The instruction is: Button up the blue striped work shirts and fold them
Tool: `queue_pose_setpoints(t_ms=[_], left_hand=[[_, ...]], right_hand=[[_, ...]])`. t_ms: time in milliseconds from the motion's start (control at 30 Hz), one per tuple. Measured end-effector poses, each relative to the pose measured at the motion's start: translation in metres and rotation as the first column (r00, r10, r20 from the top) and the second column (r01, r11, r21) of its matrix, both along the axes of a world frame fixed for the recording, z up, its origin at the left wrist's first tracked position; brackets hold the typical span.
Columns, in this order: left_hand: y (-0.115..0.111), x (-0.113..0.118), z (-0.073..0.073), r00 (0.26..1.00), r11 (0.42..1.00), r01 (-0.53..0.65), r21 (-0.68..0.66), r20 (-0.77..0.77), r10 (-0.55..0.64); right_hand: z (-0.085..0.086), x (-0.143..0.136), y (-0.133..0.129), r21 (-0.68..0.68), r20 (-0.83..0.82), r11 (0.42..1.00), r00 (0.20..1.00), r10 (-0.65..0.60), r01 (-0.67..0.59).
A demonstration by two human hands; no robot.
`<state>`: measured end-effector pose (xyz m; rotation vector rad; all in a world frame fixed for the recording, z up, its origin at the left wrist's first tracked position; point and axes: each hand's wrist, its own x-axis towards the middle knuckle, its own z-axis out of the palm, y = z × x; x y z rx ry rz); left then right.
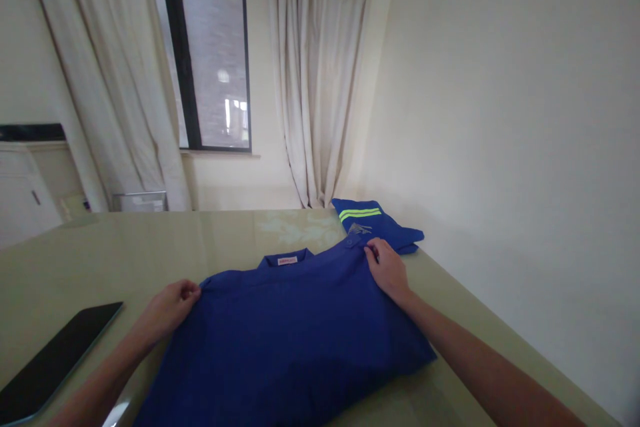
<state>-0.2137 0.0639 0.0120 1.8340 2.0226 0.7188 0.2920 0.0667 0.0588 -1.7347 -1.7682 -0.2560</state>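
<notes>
A blue collared shirt [290, 327] lies spread on the table in front of me, its collar with a small white label at the far side. My left hand [175, 303] pinches the shirt's edge at its left upper corner. At the right upper part, my right hand [387, 267] grips the fabric between thumb and fingers. Just beyond my right hand lies a folded blue garment [400, 230] with bright yellow-green stripes. The near end of the shirt runs out of view at the bottom.
A dark flat tablet-like slab [63, 353] lies on the table to the left. The glossy greenish table [200, 233] meets a plain wall [525, 147] on the right. Beige curtains [320, 80] and a dark-framed window [215, 47] stand behind it.
</notes>
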Motion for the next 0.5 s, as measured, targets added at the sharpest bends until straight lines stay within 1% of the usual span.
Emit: queue_pose_setpoints(t_ms=[67,133,167,233,300,333,367,400,433,467,500], left_hand=[[0.004,0.009,0.009,0.995,0.99,-0.095,0.104,-0.009,0.096],[0.008,0.022,0.015,0.983,0.965,-0.172,0.196,-0.025,0.18],[0.009,0.028,0.016,0.979,0.959,-0.185,0.215,-0.044,0.198],[0.007,0.036,0.013,0.975,0.964,-0.166,0.208,-0.113,0.193],[-0.004,0.036,0.002,0.972,0.977,-0.117,0.178,-0.182,0.149],[-0.014,0.032,-0.006,0.974,0.983,-0.089,0.162,-0.191,0.119],[-0.027,0.027,-0.015,0.982,0.987,-0.066,0.146,-0.167,0.09],[-0.043,0.021,-0.025,0.993,0.991,-0.048,0.128,-0.1,0.061],[-0.062,0.015,-0.035,0.999,0.994,-0.034,0.104,0.002,0.034],[-0.081,0.009,-0.045,0.991,0.998,-0.034,0.057,0.131,0.027],[-0.1,0.005,-0.053,0.964,0.997,-0.069,0.023,0.26,0.061]], right_hand=[[0.005,-0.001,0.012,0.011,-0.014,1.0,1.0,-0.026,0.026],[0.006,-0.004,0.024,-0.053,-0.008,0.996,0.998,-0.068,0.067],[0.005,-0.007,0.029,-0.095,-0.003,0.992,0.996,-0.085,0.084],[0.0,-0.014,0.035,-0.157,0.005,0.983,0.996,-0.091,0.091],[-0.005,-0.024,0.03,-0.166,0.017,0.984,0.998,-0.055,0.057],[-0.006,-0.03,0.023,-0.156,0.023,0.988,1.0,-0.006,0.01],[-0.007,-0.037,0.012,-0.145,0.026,0.988,0.998,0.063,-0.058],[-0.007,-0.045,-0.002,-0.135,0.024,0.979,0.987,0.16,-0.156],[-0.006,-0.054,-0.018,-0.135,0.007,0.954,0.963,0.271,-0.268],[-0.005,-0.064,-0.035,-0.156,-0.025,0.916,0.929,0.37,-0.37],[-0.003,-0.075,-0.052,-0.19,-0.058,0.869,0.889,0.454,-0.457]])
